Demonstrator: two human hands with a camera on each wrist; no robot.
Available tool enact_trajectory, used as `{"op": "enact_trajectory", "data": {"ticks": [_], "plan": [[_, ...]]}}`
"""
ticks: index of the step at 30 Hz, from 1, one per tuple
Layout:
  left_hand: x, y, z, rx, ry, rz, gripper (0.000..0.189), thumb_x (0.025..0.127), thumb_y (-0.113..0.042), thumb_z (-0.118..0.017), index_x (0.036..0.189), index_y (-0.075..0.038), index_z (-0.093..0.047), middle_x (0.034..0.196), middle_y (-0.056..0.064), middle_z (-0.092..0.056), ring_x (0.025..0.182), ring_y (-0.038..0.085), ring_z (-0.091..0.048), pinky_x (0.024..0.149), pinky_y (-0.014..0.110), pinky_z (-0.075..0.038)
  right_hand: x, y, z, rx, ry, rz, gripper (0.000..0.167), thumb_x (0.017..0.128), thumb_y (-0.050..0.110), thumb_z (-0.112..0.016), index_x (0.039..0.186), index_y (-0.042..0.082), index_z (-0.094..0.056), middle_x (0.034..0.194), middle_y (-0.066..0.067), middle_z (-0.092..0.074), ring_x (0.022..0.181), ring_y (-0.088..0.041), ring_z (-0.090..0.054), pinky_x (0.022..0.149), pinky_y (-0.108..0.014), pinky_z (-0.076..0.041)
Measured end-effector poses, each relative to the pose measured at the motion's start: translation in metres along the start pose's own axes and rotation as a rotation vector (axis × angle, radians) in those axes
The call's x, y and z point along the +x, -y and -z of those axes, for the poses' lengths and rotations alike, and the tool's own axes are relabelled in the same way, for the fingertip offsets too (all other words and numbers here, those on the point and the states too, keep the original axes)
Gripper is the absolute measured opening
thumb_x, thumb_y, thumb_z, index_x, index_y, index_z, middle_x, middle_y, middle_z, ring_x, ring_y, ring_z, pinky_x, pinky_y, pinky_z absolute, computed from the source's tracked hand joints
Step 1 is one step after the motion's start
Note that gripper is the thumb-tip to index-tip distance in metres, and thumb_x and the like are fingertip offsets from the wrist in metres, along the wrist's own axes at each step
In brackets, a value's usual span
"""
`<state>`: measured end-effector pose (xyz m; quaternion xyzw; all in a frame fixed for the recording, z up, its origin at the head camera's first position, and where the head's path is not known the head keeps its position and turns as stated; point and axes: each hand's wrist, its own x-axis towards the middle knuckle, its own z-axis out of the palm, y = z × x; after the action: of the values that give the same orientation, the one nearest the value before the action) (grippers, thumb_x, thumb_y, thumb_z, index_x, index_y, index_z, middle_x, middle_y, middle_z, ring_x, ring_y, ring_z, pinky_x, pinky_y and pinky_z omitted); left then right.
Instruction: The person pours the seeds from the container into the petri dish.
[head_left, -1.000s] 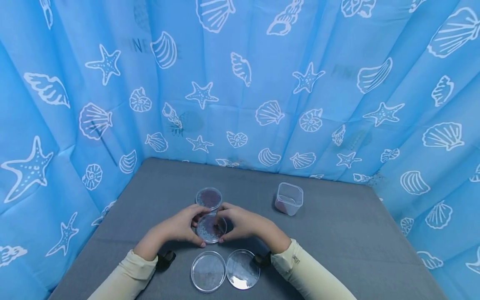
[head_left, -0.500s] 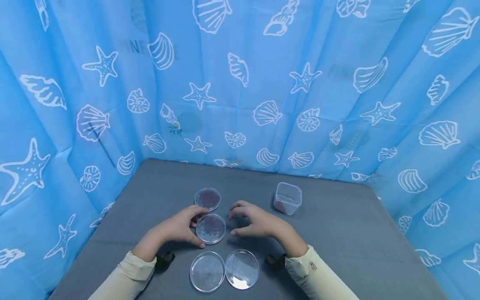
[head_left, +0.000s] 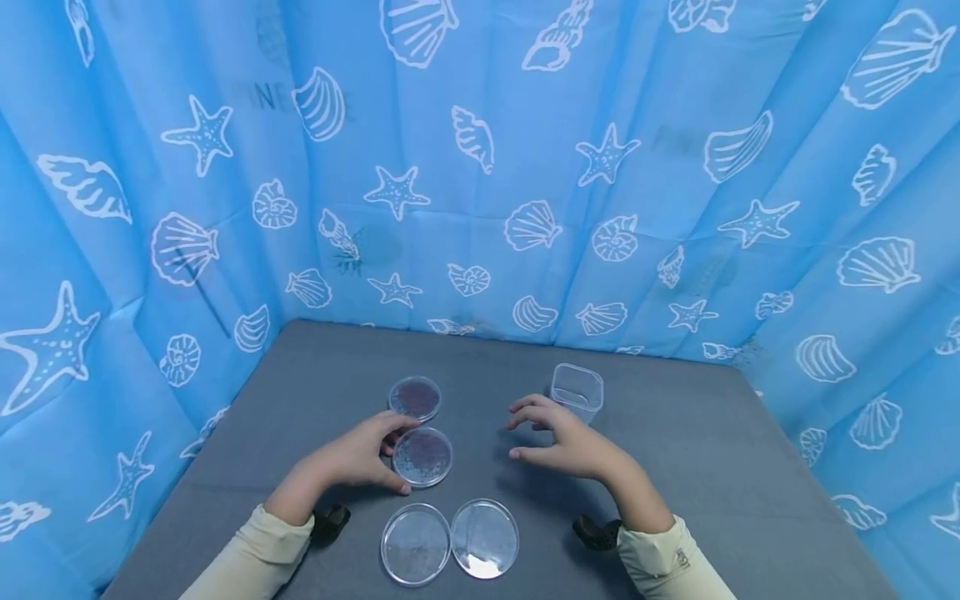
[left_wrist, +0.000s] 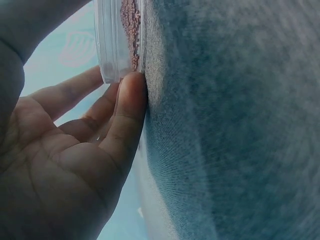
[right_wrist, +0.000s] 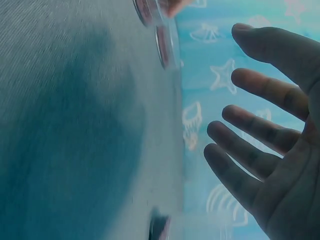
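A covered petri dish (head_left: 424,460) of small reddish-brown grains lies on the grey table. My left hand (head_left: 365,452) holds it by its left side, thumb at the near edge and fingers at the far edge. In the left wrist view the thumb (left_wrist: 131,100) presses the rim of this dish (left_wrist: 111,42), which stands close against the cloth. My right hand (head_left: 558,437) hovers over the table, right of the dish. In the right wrist view the fingers of this hand (right_wrist: 280,130) are spread and relaxed, with nothing in them.
Another petri dish (head_left: 415,397) of grains lies just behind the held one. Two clear dish parts (head_left: 416,546) lie side by side in front. A clear plastic tub (head_left: 579,383) stands behind my right hand. A blue shell-print curtain (head_left: 480,167) borders the table.
My right hand has left the petri dish and moved right, its fingers loosening, to in front of the plastic tub. The left hand stays on the dish.
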<state>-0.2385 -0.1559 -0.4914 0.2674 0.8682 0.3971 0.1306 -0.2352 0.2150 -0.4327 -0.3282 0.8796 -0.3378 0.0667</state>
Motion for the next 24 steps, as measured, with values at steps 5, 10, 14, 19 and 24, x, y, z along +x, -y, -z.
{"op": "enact_trajectory", "data": {"ticks": [5, 10, 14, 19, 24], "plan": [[0.001, -0.001, -0.001, 0.009, -0.006, 0.003, 0.095, 0.072, -0.024, -0.100, 0.152, -0.003, -0.054, 0.135, 0.015, -0.058, 0.116, 0.025, -0.060, 0.091, 0.029, -0.059, -0.016, -0.009, 0.008, 0.046, -0.047, -0.040, 0.031, 0.095, 0.029, -0.082, 0.122, 0.020, -0.072, 0.142, -0.005, -0.062, 0.132, -0.028, -0.061, 0.107, -0.055, -0.055], [0.001, -0.003, -0.003, 0.037, -0.022, -0.001, 0.095, 0.073, -0.025, -0.100, 0.152, -0.001, -0.054, 0.132, 0.014, -0.059, 0.113, 0.024, -0.061, 0.091, 0.031, -0.060, -0.026, -0.012, 0.015, 0.015, -0.089, -0.047, 0.031, 0.095, 0.028, -0.082, 0.123, 0.019, -0.072, 0.140, -0.006, -0.064, 0.130, -0.028, -0.062, 0.106, -0.053, -0.056], [-0.001, -0.006, -0.004, 0.061, -0.040, -0.013, 0.095, 0.071, -0.026, -0.100, 0.150, 0.001, -0.055, 0.131, 0.016, -0.059, 0.109, 0.024, -0.062, 0.089, 0.029, -0.060, -0.032, -0.014, 0.019, -0.021, -0.142, -0.030, 0.028, 0.095, 0.026, -0.082, 0.121, 0.018, -0.073, 0.137, -0.009, -0.067, 0.126, -0.030, -0.065, 0.102, -0.056, -0.057], [-0.002, -0.009, -0.004, 0.082, -0.042, -0.016, 0.096, 0.071, -0.025, -0.101, 0.150, 0.002, -0.055, 0.128, 0.017, -0.060, 0.107, 0.025, -0.062, 0.087, 0.030, -0.060, -0.039, -0.020, 0.026, -0.055, -0.222, -0.024, 0.022, 0.095, 0.023, -0.082, 0.116, 0.019, -0.075, 0.133, -0.007, -0.069, 0.123, -0.029, -0.067, 0.098, -0.057, -0.059], [-0.001, -0.012, -0.002, 0.074, -0.036, 0.015, 0.098, 0.068, -0.024, -0.102, 0.150, 0.001, -0.055, 0.129, 0.016, -0.060, 0.110, 0.027, -0.064, 0.089, 0.033, -0.061, -0.043, -0.027, 0.034, -0.076, -0.288, -0.064, 0.022, 0.095, 0.021, -0.082, 0.116, 0.018, -0.076, 0.134, -0.011, -0.068, 0.126, -0.031, -0.065, 0.097, -0.055, -0.060]]}}
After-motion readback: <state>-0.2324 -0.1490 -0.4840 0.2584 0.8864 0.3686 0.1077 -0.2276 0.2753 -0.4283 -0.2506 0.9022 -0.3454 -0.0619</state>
